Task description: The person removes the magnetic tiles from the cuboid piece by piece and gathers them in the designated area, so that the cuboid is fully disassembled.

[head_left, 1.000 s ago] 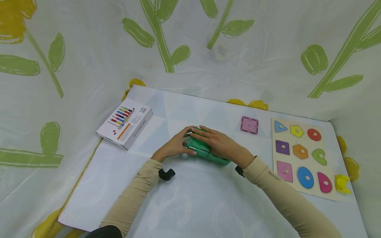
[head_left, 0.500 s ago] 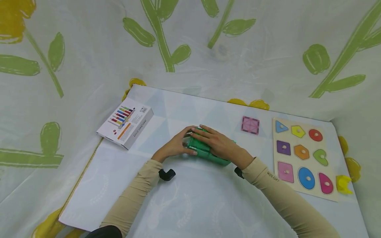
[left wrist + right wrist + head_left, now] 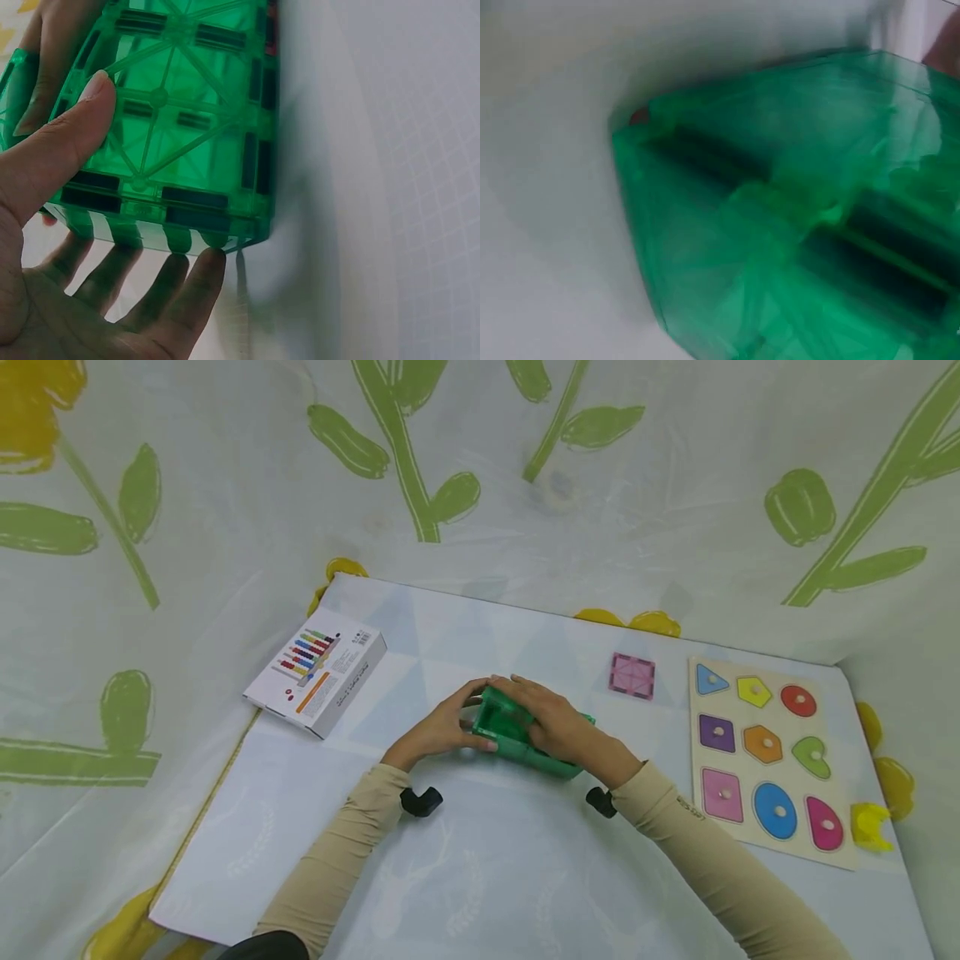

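Observation:
A box shape built from translucent green magnetic tiles (image 3: 525, 756) lies on the table between both hands. My left hand (image 3: 438, 727) holds its left end, the thumb on the near side wall and the fingertips along the end wall. In the left wrist view, that side wall (image 3: 195, 142) shows crossed ribs and dark magnets. My right hand (image 3: 558, 722) lies over the top with fingers bent, gripping a green tile (image 3: 10, 97) raised at the far side. Its fingertips are mostly hidden. Blurred green walls (image 3: 780, 225) fill the right wrist view.
A pink magnetic tile (image 3: 632, 676) lies beyond the right hand. At right are a shape puzzle board (image 3: 768, 756) and a small yellow piece (image 3: 870, 827). A white abacus box (image 3: 315, 668) sits at left. A fabric wall (image 3: 525, 543) borders the table's far edge.
The right hand's fingers have bent and drawn back over the box. The top at the left end has come up, so the inside now shows. The left hand has stayed in place.

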Demonstrator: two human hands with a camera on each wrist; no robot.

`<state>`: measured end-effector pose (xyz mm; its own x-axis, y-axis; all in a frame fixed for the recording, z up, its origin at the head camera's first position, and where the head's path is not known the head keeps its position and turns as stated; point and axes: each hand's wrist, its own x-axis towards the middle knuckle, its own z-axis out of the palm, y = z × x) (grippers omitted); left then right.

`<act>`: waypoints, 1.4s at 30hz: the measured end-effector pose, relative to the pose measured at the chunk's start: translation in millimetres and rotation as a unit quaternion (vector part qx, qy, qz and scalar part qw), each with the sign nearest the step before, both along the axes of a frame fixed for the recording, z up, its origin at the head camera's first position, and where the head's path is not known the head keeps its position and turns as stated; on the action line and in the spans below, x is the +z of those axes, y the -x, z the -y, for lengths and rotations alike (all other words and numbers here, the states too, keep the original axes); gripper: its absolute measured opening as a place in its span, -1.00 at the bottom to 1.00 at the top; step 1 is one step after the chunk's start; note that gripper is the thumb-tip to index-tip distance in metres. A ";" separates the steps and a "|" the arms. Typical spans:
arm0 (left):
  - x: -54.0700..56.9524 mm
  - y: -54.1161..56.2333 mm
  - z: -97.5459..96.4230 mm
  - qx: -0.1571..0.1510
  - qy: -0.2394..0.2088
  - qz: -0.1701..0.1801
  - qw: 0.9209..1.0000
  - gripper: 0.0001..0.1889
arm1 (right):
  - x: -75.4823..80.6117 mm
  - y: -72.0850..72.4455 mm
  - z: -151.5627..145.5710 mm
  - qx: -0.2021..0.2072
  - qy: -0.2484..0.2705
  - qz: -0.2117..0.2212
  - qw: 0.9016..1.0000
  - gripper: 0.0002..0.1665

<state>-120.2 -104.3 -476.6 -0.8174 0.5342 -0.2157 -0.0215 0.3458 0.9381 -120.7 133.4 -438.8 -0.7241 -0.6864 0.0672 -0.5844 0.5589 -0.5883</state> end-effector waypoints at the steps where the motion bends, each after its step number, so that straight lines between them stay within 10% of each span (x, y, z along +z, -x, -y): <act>1: -0.6 0.0 0.0 0.001 -0.001 0.003 1.000 0.10 | 0.6 0.6 -0.6 -0.010 0.013 0.007 1.000 -0.17; 7: -2.4 0.0 0.0 -0.001 -0.011 -0.010 1.000 0.09 | 16.6 8.8 -9.2 -0.107 0.125 0.072 0.984 -0.41; 17: 2.1 -6.0 4.7 0.001 -0.008 -0.002 1.000 0.10 | 24.2 39.2 -57.3 -0.333 0.162 0.285 0.884 -0.41; 29: -0.6 -13.5 7.9 0.001 -0.017 -0.002 1.000 0.11 | -16.7 60.7 -73.6 -0.437 0.250 0.336 0.796 -0.30; 42: -0.6 -13.6 8.6 0.005 -0.008 -0.003 1.000 0.11 | -36.5 65.2 -71.2 -0.513 0.132 0.279 0.801 -0.36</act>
